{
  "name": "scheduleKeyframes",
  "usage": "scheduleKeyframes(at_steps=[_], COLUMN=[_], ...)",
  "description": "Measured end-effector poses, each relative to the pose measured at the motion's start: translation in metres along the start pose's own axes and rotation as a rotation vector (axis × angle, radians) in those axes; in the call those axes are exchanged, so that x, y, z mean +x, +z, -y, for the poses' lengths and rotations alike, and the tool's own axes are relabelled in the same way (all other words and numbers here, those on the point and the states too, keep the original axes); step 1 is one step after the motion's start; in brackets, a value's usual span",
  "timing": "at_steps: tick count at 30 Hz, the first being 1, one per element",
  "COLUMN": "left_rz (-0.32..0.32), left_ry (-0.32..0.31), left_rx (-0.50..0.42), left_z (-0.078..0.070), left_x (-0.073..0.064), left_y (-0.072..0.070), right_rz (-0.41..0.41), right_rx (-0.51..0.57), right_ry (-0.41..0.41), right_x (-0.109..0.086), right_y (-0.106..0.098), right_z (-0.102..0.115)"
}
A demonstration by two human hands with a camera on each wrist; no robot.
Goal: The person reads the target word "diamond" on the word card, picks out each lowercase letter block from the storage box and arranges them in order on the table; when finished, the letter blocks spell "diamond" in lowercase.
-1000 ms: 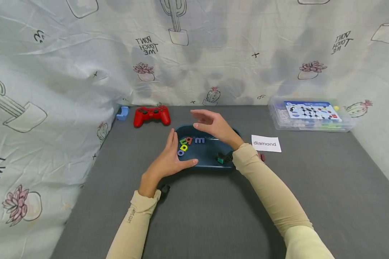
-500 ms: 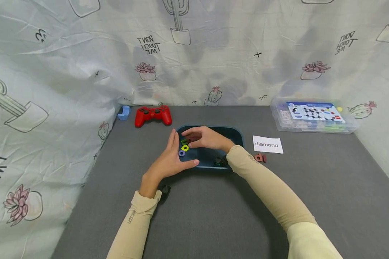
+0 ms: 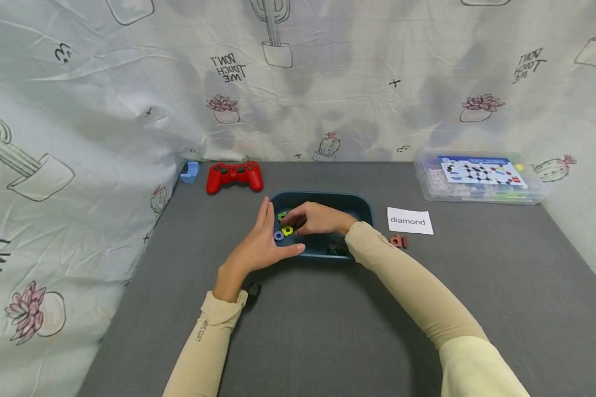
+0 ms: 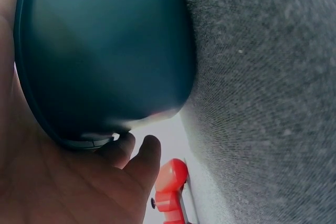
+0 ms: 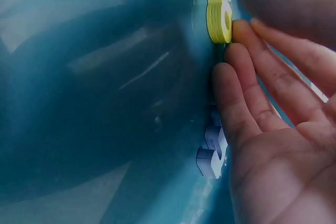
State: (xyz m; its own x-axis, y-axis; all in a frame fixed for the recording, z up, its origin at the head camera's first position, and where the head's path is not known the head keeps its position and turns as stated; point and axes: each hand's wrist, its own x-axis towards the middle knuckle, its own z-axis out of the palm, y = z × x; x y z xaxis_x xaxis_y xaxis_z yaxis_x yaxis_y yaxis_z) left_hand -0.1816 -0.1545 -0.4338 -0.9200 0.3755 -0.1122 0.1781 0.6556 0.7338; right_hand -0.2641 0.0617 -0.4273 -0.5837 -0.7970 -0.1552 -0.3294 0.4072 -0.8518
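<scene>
A dark teal tray (image 3: 323, 194) stands mid-table with small coloured letters in it. My left hand (image 3: 260, 245) rests at its left end, fingers straight along the rim and thumb over the front corner; the left wrist view shows the palm against the tray's outer wall. My right hand (image 3: 318, 218) reaches down inside, fingertips right at a yellow letter (image 5: 219, 18). Near that letter lie a purple ring-shaped letter (image 3: 278, 235) and a green letter (image 3: 282, 216). A purple letter (image 5: 210, 156) shows below the fingers in the right wrist view; the right hand covers the remaining letters in the head view.
Right of the tray lie reddish-brown letters (image 3: 398, 241) and a card reading "diamond" (image 3: 410, 221). A clear plastic box (image 3: 479, 176) stands back right. At the back left are a red game controller (image 3: 234, 176) and a blue piece (image 3: 190, 172).
My right hand has come down from above the tray to its left part, at the letters. The yellow letter has shifted slightly right and toward me. The left hand keeps its place.
</scene>
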Motion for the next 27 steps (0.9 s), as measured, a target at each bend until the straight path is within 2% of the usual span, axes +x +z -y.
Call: scheduleKeyframes(at_steps=[6,13,17,23,27], left_rz=[-0.009,-0.007,-0.005,-0.002,-0.001], left_ry=[-0.001,-0.007,-0.011,-0.014,-0.018], left_rx=[0.002,0.015,0.008,0.018,0.013], left_z=[0.001,0.0,0.0,0.0,-0.001], left_x=[-0.002,-0.002,-0.001,0.002,0.002], left_y=[0.0,-0.001,-0.002,0.0,-0.001], right_rz=[0.012,0.011,-0.01,-0.096,-0.114], right_rx=[-0.187,-0.354,-0.345,-0.26,-0.246], right_ry=[-0.055,-0.02,-0.01,-0.007,-0.017], right_x=[0.004,0.007,0.007,0.0,-0.005], right_y=[0.002,0.006,0.005,-0.002,-0.007], right_z=[-0.003,0.008,0.009,0.009,0.013])
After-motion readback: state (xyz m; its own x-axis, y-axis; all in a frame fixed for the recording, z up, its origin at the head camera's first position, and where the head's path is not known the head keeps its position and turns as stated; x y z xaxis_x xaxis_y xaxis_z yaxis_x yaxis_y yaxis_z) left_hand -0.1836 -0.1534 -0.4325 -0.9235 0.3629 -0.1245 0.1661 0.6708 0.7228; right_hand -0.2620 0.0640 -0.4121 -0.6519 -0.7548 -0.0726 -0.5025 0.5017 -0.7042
